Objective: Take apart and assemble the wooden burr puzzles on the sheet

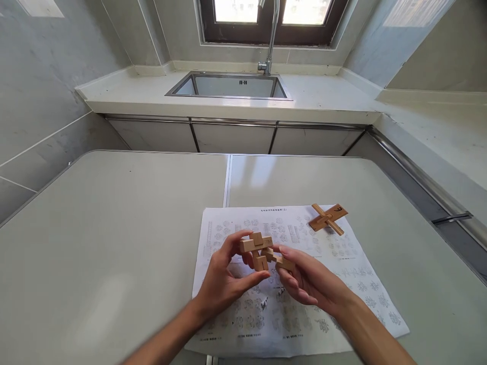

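Observation:
My left hand (224,279) pinches a cluster of interlocked wooden puzzle pieces (258,249) between thumb and fingers, held just above a printed instruction sheet (342,284). My right hand (304,279) grips a wooden piece (284,262) on the cluster's right side, fingers curled under it. Both hands meet over the middle of the sheet. A second wooden assembly shaped like a cross (327,218) lies on the sheet's far right corner, apart from both hands.
The sheet lies on a grey table (95,243) with a seam down its middle. Beyond it stands a counter with a steel sink (230,86) and a tap (271,38) under a window. Another counter (437,132) runs along the right.

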Demonstrator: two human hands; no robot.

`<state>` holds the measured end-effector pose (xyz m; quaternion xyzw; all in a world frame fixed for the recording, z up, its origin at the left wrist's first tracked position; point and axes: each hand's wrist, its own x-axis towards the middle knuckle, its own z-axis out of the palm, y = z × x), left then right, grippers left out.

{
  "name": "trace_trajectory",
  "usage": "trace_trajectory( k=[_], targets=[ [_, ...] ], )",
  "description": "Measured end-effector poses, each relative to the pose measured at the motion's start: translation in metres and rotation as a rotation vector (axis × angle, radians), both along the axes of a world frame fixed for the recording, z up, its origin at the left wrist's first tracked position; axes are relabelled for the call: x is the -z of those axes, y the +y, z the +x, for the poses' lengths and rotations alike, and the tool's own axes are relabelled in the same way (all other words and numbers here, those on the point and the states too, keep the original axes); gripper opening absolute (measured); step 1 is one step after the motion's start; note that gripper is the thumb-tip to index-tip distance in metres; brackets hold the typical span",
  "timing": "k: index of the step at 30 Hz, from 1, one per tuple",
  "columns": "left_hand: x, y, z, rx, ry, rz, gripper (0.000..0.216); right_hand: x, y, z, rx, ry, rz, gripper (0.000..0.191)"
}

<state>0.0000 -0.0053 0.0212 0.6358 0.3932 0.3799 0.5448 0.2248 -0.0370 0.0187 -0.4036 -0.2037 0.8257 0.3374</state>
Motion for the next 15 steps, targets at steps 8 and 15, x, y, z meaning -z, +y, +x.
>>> trace_trajectory(
  k=[8,15],
  targets=[
    [0.003,0.005,-0.005,0.119,0.141,0.193,0.070,0.017,-0.006,0.000,-0.107,0.271,0.047,0.072],
    [0.002,0.006,-0.005,0.130,0.147,0.329,0.069,0.022,-0.007,-0.007,-0.093,0.323,0.135,0.059]
  ],
)
